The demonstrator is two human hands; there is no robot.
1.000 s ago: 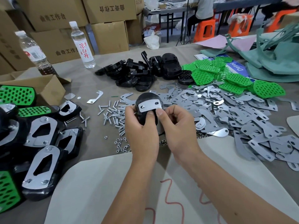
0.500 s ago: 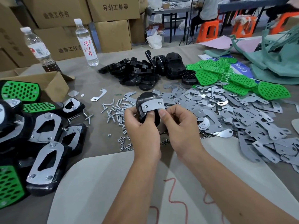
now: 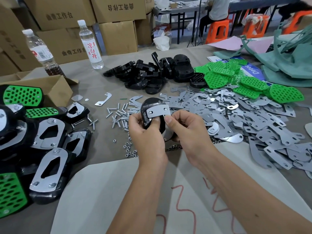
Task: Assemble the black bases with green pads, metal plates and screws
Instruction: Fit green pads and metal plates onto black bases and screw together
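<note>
1. Grey cloth covers the table (image 3: pixel 104 85), and the stock is spread over it: metal plates (image 3: pixel 253 125) heaped on the right, green pads (image 3: pixel 249 85) behind them, loose black bases (image 3: pixel 152 73) at the back, finished units (image 3: pixel 49 168) stacked on the left.
2. One black base (image 3: pixel 148 112) is held up above the table, between the screws and the plate heap. The left hand (image 3: pixel 146 137) is wrapped round its lower part, thumb pressed on the front.
3. A small metal plate (image 3: pixel 157 110) is being lined up across the base, pinched at its right corner by the right hand (image 3: pixel 187 132). So it looks like the plate-fitting step, no screws in yet.
4. Next move probably calls for the plate holes to be matched to the base holes, then a screw (image 3: pixel 118 115) to be picked from the pile just left of the hands, with the plate kept from sliding.
5. Nuts (image 3: pixel 130 151) are scattered near the wrists.
6. Hard to make out: whether a green pad is already fitted on the far side of the base, and what the shiny piece under the hands is.
</note>
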